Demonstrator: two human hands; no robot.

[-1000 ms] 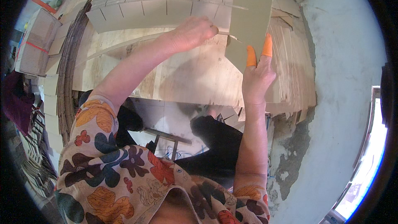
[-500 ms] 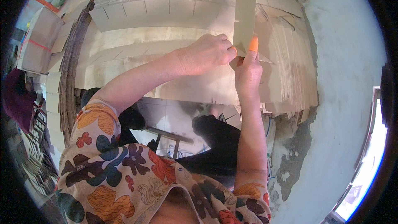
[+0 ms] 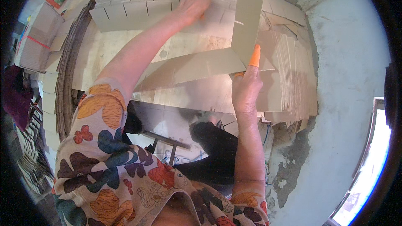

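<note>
My right hand (image 3: 247, 86), with orange finger covers on the thumb and a finger, pinches two joined cardboard strips. One slotted strip (image 3: 248, 16) stands away from me above the thumb; another strip (image 3: 188, 65) stretches left over the table. My left hand (image 3: 193, 7) is at the far row of slotted cardboard strips (image 3: 130, 14), its fingers bent closed at the edge of a strip. An orange cover shows at its lower side; the fingertips are partly hidden.
A leaning stack of cardboard pieces (image 3: 295, 71) stands at the right by the worn wall (image 3: 351, 58). More stacked cardboard (image 3: 71, 67) lines the left side, beside a bundle tied with red strap (image 3: 37, 39). Under the wooden table (image 3: 167, 94) is a metal bar frame (image 3: 167, 141).
My left hand has left the joined strips and moved up and left to the far row. My right hand keeps its hold, slightly lower, and the left-reaching strip now shows more fully.
</note>
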